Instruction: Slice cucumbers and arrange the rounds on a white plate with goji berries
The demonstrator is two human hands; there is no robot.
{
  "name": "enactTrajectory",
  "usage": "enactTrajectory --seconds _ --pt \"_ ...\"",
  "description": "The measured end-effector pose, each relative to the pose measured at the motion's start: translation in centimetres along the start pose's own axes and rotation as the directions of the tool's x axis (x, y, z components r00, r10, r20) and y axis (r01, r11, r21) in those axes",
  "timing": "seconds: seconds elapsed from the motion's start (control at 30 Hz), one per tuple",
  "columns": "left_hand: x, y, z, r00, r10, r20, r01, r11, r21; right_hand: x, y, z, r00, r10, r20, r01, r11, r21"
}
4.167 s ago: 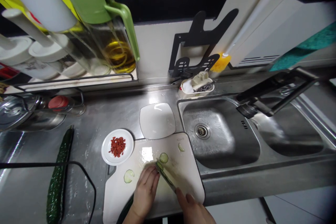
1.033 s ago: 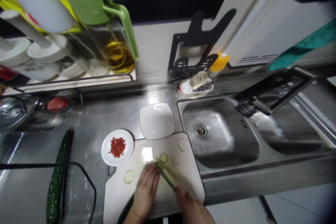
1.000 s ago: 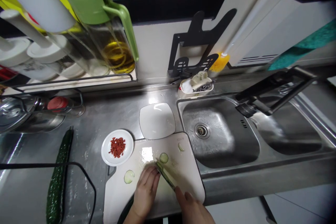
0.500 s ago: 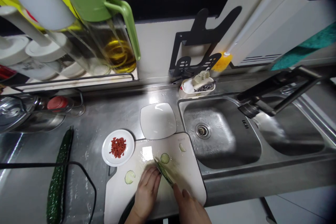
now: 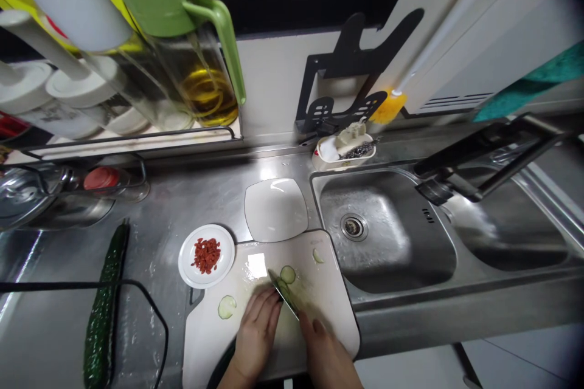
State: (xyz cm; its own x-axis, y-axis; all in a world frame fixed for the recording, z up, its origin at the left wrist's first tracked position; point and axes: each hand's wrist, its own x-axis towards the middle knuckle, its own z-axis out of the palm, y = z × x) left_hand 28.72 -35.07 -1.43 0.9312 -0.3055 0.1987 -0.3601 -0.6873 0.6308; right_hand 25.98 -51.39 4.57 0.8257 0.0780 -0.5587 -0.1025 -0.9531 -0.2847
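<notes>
— Holding what, in the right hand (image 5: 326, 346)?
— Gripping a knife (image 5: 285, 299) by its handle, with fingers wrapped round; pointing the blade tip to the far left, away from the near right.
— And with the left hand (image 5: 259, 331)?
— Closed, knuckles bent, over the cut cucumber (image 5: 222, 364) (mostly hidden under hand and forearm, but for a dark green stretch at the left), with fingertips right beside the blade.
— Lying where, exactly?
— On the near part of the pale cutting board (image 5: 331, 298), left of the knife.
— Any pieces already off?
— Yes: some slices (image 5: 283, 286) just right of the blade, a round slice (image 5: 288, 274) just beyond those, a notched slice (image 5: 227, 307) toward the left, and a thin sliver (image 5: 318, 255) near the far right corner.
— And around the board?
— At the far left corner, a round white dish (image 5: 185, 264) of small red pieces (image 5: 207, 255); at the far edge, a square white plate (image 5: 276, 209); well apart to the left, a whole cucumber (image 5: 101, 328); to the right, a steel sink (image 5: 387, 255).
</notes>
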Motion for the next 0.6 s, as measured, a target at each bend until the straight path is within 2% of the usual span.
enactTrajectory --seconds 0.1,0.17,0.3,0.47,0.6 --pt "0.0 0.0 0.1 1.0 0.0 -0.015 0.0 1.0 -0.001 0.0 0.2 -0.5 0.996 0.027 0.083 -0.028 1.0 0.004" --pt "0.0 0.1 0.1 1.0 -0.012 -0.026 0.012 1.0 0.006 -0.1 0.4 -1.2 0.992 0.041 0.118 -0.049 0.996 0.068" --pt "0.0 0.1 0.1 0.999 -0.021 -0.027 0.021 1.0 0.006 -0.5 0.9 -2.6 0.992 0.082 0.091 -0.095 0.985 0.146" --pt "0.2 0.3 -0.1 0.999 -0.027 -0.031 0.027 1.0 -0.001 -1.2 1.1 -3.6 0.992 0.101 0.069 -0.103 0.994 0.034" --pt "0.3 0.5 -0.3 0.999 -0.047 -0.01 0.047 0.999 -0.009 -2.1 0.9 -3.2 0.992 0.086 0.087 -0.08 0.994 -0.074"
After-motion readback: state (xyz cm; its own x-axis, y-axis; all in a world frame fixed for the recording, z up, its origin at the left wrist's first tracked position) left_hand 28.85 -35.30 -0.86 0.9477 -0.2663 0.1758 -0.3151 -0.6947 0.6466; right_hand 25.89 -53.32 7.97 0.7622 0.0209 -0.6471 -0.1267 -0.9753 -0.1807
